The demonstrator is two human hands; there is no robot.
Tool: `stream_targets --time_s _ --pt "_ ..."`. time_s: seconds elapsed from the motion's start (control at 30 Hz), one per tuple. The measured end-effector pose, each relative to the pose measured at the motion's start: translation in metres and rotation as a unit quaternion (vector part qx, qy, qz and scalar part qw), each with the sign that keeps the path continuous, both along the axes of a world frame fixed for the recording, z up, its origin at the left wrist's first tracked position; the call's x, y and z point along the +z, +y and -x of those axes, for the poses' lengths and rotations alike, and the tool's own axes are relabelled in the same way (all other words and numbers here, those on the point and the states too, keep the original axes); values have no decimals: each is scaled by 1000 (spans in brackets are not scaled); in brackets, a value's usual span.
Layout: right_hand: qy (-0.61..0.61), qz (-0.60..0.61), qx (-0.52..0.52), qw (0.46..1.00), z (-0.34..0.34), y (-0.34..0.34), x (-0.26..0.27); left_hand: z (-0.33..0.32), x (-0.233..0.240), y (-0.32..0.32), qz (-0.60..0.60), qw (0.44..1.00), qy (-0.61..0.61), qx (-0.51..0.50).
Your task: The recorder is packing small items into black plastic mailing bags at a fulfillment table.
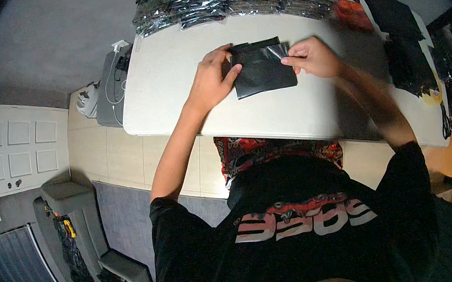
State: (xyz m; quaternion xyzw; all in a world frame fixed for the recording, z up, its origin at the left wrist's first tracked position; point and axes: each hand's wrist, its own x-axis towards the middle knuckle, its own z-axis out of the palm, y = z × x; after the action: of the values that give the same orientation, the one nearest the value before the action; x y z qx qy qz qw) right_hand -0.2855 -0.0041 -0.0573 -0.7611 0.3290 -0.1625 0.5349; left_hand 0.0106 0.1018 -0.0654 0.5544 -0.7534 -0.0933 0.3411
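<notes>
A flat, roughly square piece of glossy black plastic (264, 76), perhaps a folded bag, lies on the white table (174, 71). Its upper edge looks layered and uneven. My left hand (213, 76) grips its left edge, the thumb on top and the fingers reaching around the upper left corner. At the upper right, my right hand (315, 57) pinches the plastic between thumb and fingers, and shiny creases run in from that corner. The fingertips under the plastic are partly hidden.
Tall stacks of black items in clear, shiny wrapping (199, 3) line the table's far edge. An orange-red packet (353, 15) and a pile of black sheets (403, 40) lie to the right. Left of the table, a white cable (114, 76) hangs over a grey surface (104, 88).
</notes>
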Motion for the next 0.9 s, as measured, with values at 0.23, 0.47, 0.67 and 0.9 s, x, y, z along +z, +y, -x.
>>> stream_targets --time_s 0.23,0.47,0.67,0.9 --pt "87 5 -39 995 -2 -12 -7 0 4 -1 -29 999 32 6" --pt "91 -11 -40 995 -4 -17 -6 0 1 -2 -13 999 41 1" --pt "109 -14 -41 993 -3 -23 -13 -1 -2 -6 11 1000 16 -16" --pt "114 239 -83 961 -13 -3 4 0 -6 -8 34 999 36 -8"
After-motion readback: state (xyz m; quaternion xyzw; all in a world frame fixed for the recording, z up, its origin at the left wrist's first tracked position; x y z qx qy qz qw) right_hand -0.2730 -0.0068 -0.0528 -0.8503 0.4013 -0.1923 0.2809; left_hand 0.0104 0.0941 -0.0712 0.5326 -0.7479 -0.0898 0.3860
